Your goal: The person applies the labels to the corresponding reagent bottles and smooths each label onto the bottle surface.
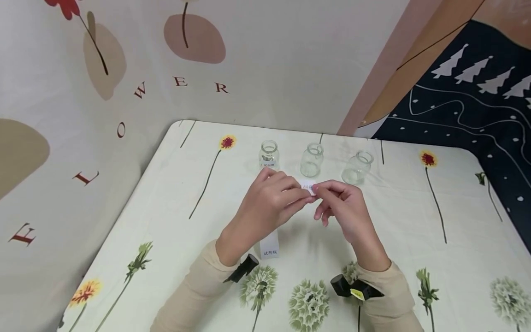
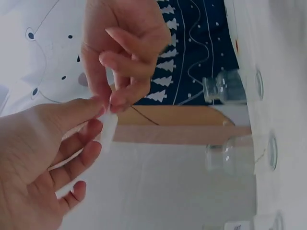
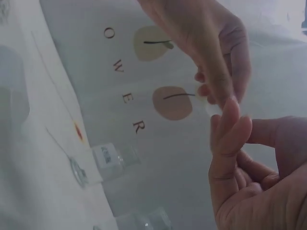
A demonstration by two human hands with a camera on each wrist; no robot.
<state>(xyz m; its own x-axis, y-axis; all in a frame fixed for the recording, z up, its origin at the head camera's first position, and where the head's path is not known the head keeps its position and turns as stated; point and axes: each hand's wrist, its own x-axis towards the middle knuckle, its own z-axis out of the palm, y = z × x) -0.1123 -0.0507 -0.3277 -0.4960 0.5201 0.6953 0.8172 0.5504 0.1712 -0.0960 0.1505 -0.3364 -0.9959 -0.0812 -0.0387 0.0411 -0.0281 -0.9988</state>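
Observation:
Above the table, a small white printed label (image 1: 308,186) is stretched between both hands. My left hand (image 1: 270,197) pinches its left side between thumb and fingers, while my right hand (image 1: 348,210) pinches the right end. In the left wrist view the white label (image 2: 109,129) hangs just below the meeting fingertips. Behind the hands stands a glass jar (image 1: 269,148) bearing a similar label. Beside it are a second glass jar (image 1: 312,161) and a third glass jar (image 1: 356,169), with no label visible on either.
A white paper strip (image 1: 269,246) with printed characters lies on the table near the left wrist, partly covered by the forearm. The flower-patterned tablecloth (image 1: 469,221) meets printed cloth walls (image 1: 282,83) at the back and left side.

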